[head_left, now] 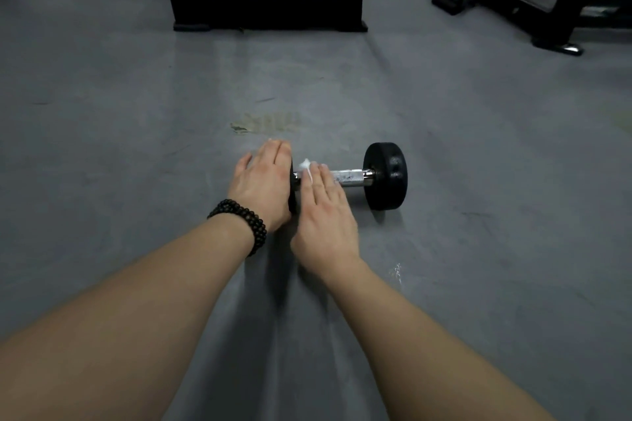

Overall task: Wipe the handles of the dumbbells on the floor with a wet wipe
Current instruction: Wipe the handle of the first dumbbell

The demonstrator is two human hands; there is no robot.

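Head view: left hand (261, 181) flat, steadying the heavy, roll-prone black-ended dumbbell (355, 178), right hand (323, 212) fingers (325, 178) pressing a soft white wet wipe (306, 166) onto its knurled chrome handle (349, 177).

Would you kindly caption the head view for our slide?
Left hand steadies a dumbbell on the floor; right hand presses a wipe on its handle.

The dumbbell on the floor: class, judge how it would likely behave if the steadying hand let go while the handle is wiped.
The dumbbell would probably roll: its end weights look round, and the left hand rests on the near weight. It likely feels heavy for its size. The wet wipe under the right hand looks limp and crumpled.
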